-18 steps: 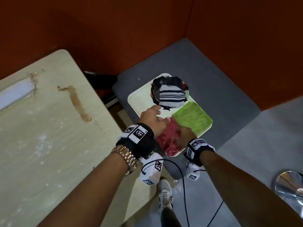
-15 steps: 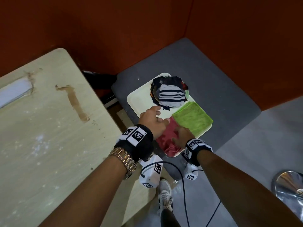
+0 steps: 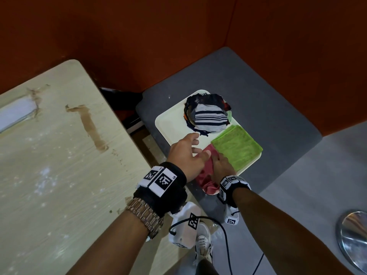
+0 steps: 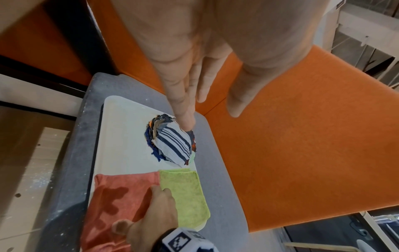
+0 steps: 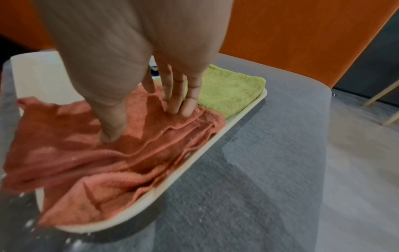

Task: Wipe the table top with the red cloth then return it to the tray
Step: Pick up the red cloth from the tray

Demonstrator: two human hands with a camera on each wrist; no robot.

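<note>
The fingers [image 5: 190, 102] of the right hand [image 3: 223, 165] lie straight and close together, tips and thumb pressed down flat on the red cloth [image 5: 112, 163]; nothing is pinched. The left hand [image 3: 187, 153] hangs above the tray with its fingers [image 4: 183, 95] straight, slightly spread and holding nothing.

The wooden table top [image 3: 59, 175] fills the head view from 7 to 10 o'clock, pale, with a brown smear and white specks on it. At 1 to 3 o'clock of it is a grey cushioned seat [image 3: 268, 108], set against orange panels [image 3: 178, 36].

On the seat sits the cream tray [image 3: 170, 124]. The red cloth lies rumpled in the tray's 6 o'clock end, its folds bunched toward the long rim at the right, with one corner spilling over the rim at the near left in the right wrist view. Just beside it, at its 1 o'clock and touching it, lies a folded green cloth [image 3: 237, 146]. At the tray's 12 o'clock end is a round stack of dark fabric scraps topped by a striped piece [image 3: 210, 120].

A metal watch [image 3: 146, 215] sits on the left wrist, and a white shoe [image 3: 202, 241] shows at 6 o'clock
</note>
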